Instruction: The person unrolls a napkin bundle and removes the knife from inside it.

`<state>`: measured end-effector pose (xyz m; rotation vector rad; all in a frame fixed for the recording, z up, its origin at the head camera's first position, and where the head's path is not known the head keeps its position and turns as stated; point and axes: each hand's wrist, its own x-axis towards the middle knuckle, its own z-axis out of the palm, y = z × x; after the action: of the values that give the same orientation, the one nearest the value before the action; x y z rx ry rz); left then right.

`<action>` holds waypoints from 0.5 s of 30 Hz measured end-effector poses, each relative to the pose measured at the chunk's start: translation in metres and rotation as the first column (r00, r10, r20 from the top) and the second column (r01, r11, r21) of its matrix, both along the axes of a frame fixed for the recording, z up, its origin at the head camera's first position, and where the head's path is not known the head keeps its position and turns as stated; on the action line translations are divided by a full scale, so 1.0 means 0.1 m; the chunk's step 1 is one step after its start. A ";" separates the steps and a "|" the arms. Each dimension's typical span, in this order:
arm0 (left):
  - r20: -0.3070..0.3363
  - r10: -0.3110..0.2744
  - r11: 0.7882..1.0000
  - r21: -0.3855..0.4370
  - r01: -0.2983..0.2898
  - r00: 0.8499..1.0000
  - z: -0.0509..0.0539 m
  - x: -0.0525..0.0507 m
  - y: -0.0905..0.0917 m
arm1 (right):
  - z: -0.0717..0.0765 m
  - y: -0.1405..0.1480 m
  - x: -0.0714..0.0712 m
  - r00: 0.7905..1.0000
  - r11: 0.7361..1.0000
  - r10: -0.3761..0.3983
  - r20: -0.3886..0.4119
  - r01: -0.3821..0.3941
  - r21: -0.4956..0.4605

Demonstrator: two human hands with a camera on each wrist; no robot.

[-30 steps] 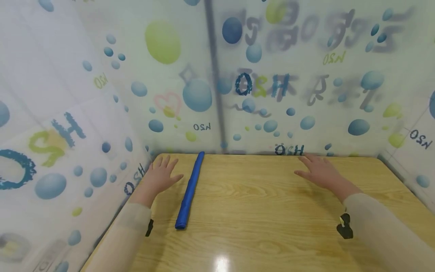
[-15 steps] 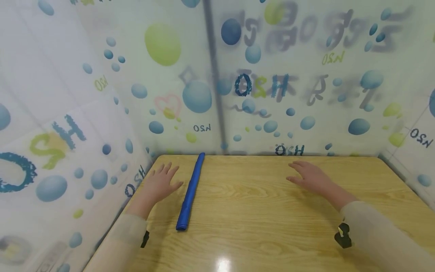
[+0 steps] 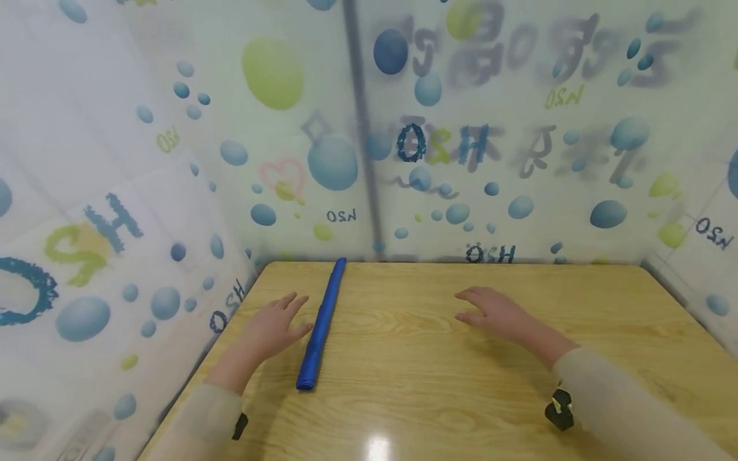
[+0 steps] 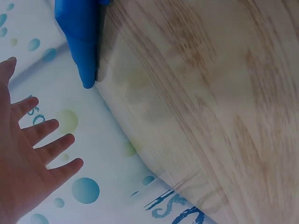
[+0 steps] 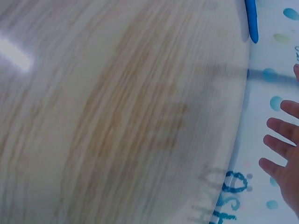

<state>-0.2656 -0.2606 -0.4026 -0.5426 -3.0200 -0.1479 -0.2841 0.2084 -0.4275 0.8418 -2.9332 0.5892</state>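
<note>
A long blue roll (image 3: 323,326), perhaps rolled cloth or plastic sheet, lies lengthwise on the left part of the wooden table (image 3: 415,384). Just left of it, my left hand (image 3: 272,330) hovers with spread fingers, thumb tip close to the roll's side; whether they touch, I cannot tell. The left wrist view shows that hand (image 4: 28,154) holding nothing, with the blue roll (image 4: 81,42) above it. Over the right half of the table hangs my right hand (image 3: 498,314), fingers stretched toward the roll, well apart from it. In the right wrist view its fingers (image 5: 280,147) are spread and hold nothing.
A pale curtain-like wall (image 3: 519,173) printed with bubbles and letters borders the table's far edge. Similar sheets stand along the left side (image 3: 144,256) and the right side (image 3: 709,211). Light glares off the near tabletop (image 3: 378,448). Dark devices sit at both wrists.
My right hand has moved left and nearer to me, toward the table's middle. The left hand has come down slightly, closer to the roll. The blue roll has stayed in place.
</note>
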 end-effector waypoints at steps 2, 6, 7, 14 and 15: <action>0.007 -0.011 1.000 0.003 0.011 1.000 -0.01 0.04 0.02 | 0.00 -0.06 0.02 1.000 1.000 0.021 0.014 -0.021 0.002; 0.015 -0.044 0.999 -0.001 0.044 0.999 -0.03 0.12 0.04 | -0.03 -0.19 0.05 0.998 0.999 0.047 0.040 -0.047 0.002; 0.019 -0.056 0.998 0.000 0.056 0.998 -0.04 0.14 0.05 | -0.03 -0.22 0.06 0.998 0.999 0.054 0.041 -0.054 0.003; 0.053 -0.091 0.995 0.042 0.088 0.995 -0.06 0.22 0.05 | 0.02 -0.52 0.09 0.992 0.994 0.111 0.064 -0.113 0.016; 0.058 -0.093 0.995 0.040 0.091 0.994 -0.06 0.23 0.05 | 0.03 -0.56 0.09 0.990 0.992 0.120 0.068 -0.122 0.026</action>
<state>-0.2430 -0.2553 -0.4088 -0.6859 -3.0439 -0.2288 -0.2755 0.1520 -0.4245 1.0301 -2.9738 0.5921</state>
